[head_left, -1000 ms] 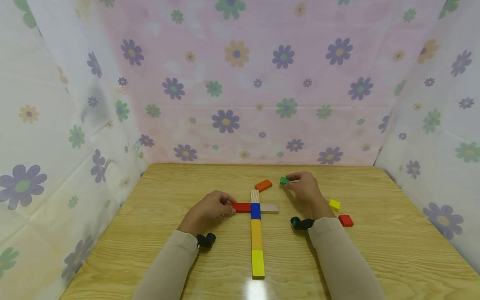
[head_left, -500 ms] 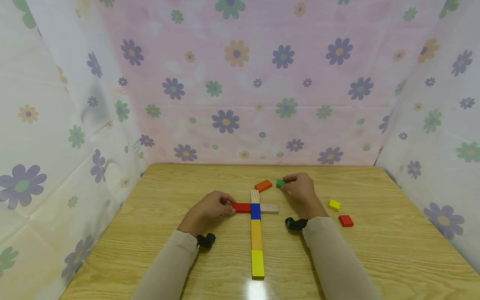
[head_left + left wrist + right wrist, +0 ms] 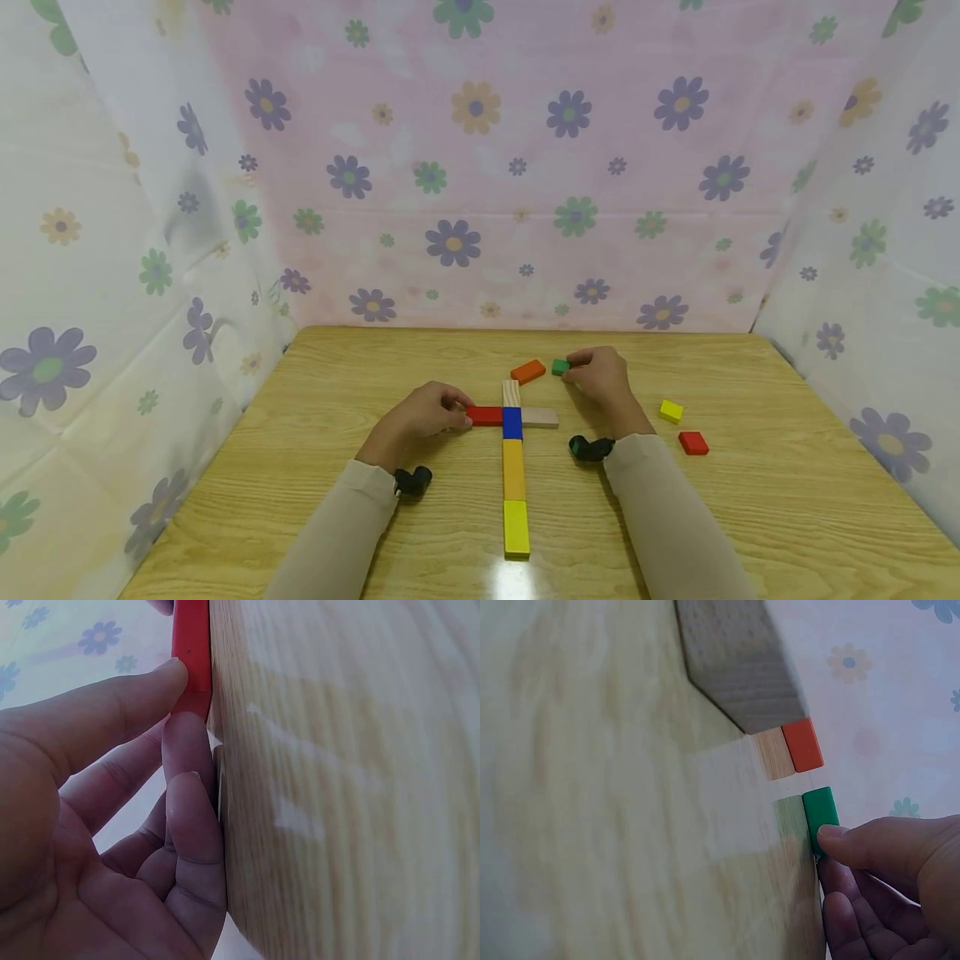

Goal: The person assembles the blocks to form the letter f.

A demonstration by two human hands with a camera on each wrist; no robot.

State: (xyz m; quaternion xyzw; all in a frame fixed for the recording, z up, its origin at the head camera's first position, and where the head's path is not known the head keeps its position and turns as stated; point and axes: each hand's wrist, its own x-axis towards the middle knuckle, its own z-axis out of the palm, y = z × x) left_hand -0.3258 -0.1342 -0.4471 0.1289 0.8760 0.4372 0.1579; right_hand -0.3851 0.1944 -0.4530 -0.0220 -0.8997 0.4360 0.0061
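My left hand (image 3: 429, 410) grips the left end of a red block (image 3: 486, 416), its thumb (image 3: 154, 686) on the near side in the left wrist view. That block is one arm of a flat cross, butting against a blue block (image 3: 512, 423) at the crossing. A pale wooden block (image 3: 540, 417) forms the other arm, and a striped wooden block (image 3: 511, 393) lies at the top. Below the blue one run an orange-yellow block (image 3: 513, 470) and a yellow block (image 3: 516, 528). Farther back, my right hand (image 3: 602, 379) pinches a small green block (image 3: 821, 815) by its right end, low over the table.
An orange block (image 3: 528, 371) lies slanted just behind the cross, left of the green block. Right of my right forearm are a small yellow block (image 3: 671, 411) and a small red block (image 3: 693, 442). Flowered cloth (image 3: 480, 192) hangs behind the wooden table (image 3: 337, 358).
My right hand has moved a little left with the green block, bringing it closer to the orange block. My left hand stays at the red block.
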